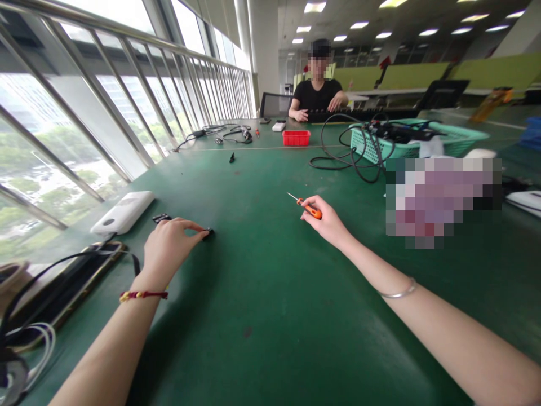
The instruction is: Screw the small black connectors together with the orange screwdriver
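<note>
My left hand (169,245) rests on the green table (262,293) with its fingers curled over a small flat black part (208,231), whose ends show at either side of the hand. My right hand (325,221) is closed on an orange-handled screwdriver (310,208); its thin metal tip points up and to the left, above the table. The two hands are about a forearm's length apart.
A white power bank (124,211) lies left of my left hand; a phone and cables (63,287) sit at the near left. A teal basket (422,144) with black cables is at the right, a red tray (296,137) farther back. A person in black sits at the table's far end.
</note>
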A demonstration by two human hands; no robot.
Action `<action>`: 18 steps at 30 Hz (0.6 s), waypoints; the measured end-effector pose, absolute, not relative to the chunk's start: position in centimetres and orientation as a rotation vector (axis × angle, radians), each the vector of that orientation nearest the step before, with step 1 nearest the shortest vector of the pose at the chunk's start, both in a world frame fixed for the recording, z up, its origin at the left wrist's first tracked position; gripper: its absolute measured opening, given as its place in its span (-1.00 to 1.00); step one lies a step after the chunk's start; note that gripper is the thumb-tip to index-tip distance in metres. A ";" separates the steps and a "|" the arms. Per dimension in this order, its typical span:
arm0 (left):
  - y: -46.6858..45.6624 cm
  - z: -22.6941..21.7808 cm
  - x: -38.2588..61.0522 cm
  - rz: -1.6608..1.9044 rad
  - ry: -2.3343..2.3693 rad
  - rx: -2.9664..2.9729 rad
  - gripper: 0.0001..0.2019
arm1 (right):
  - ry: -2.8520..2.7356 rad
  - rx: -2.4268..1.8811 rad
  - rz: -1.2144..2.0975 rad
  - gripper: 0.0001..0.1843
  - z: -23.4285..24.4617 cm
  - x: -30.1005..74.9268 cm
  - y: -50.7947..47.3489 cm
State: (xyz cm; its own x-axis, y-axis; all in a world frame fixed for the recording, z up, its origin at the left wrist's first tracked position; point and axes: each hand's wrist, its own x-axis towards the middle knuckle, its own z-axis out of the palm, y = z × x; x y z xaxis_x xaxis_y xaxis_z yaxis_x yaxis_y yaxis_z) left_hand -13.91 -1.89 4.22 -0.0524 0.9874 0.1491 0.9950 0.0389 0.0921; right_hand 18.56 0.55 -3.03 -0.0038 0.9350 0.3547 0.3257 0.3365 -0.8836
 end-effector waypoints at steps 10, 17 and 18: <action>-2.2 4.6 -13.2 -0.219 -2.347 -2.049 -0.67 | -1.559 -1.198 0.719 -0.80 -3.0 18.6 0.6; -2.3 5.0 -13.0 -0.171 -2.383 -2.073 -0.65 | -1.553 -1.187 0.734 -0.79 -2.9 18.5 0.5; -2.3 5.1 -13.0 -0.175 -2.383 -2.091 -0.66 | -1.552 -1.186 0.735 -0.79 -2.9 18.5 0.5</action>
State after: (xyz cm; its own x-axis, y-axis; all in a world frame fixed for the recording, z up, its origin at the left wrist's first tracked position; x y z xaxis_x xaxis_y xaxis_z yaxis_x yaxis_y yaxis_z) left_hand -13.03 -2.28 5.08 -0.1323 0.9901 0.0468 0.9864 0.1268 0.1049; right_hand 18.52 0.47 -2.91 -0.0111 0.9375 0.3479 0.3246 0.3325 -0.8855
